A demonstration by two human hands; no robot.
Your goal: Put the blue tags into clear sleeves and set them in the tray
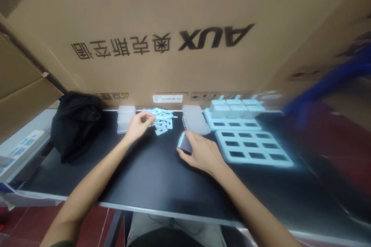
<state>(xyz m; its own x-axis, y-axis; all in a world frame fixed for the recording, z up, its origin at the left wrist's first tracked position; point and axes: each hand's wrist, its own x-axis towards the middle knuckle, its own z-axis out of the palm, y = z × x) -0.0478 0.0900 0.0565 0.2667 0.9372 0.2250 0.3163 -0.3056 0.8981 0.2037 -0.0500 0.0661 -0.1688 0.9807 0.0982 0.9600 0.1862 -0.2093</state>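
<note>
My left hand (141,125) is at the near left edge of a pile of small light blue plastic pieces (162,123). Its thumb and fingers are pinched together at the pile, and I cannot make out what lies between the tips. Flat, some with a rectangular hole, the pieces overlap one another. In my right hand (204,152) is a small translucent plastic box (185,143) with a light blue edge, tilted just above the black table. Behind that hand rest frosted clear plastic boxes (195,118). More frosted boxes (126,119) lie beside my left hand.
A light blue frame (255,148) with rows of rectangular slots lies on the right. Behind it, a similar frame (232,124) carries upright filled blocks. A black cloth bundle (75,127) sits at left. A large cardboard box (162,73) walls off the back of the table (162,177).
</note>
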